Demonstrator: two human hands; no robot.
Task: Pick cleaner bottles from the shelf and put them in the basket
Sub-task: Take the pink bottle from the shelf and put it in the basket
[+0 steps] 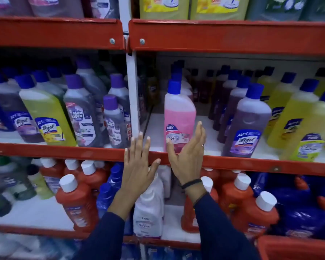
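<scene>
Red metal shelf [233, 37] fills the view, 3 tiers packed with cleaner bottles. Red basket [296, 247] only partly seen at bottom right corner. Middle tier: yellow bottle [45, 117] and grey-purple bottles on the left bay, purple bottle [247, 121] and more yellow ones on the right. Lower tier: orange bottles with white caps, a white jug [148, 209] between the arms. Pink bottle [179, 117] with blue cap stands upright at the front of the middle tier, alone in a gap. Right hand [189, 156] grip wide open, thumb across the pink bottle's lower label, fingers up beside its right side, not closed on it. Left hand [139, 162] grip open, fingers spread flat, just left of the pink bottle, holding nothing.
</scene>
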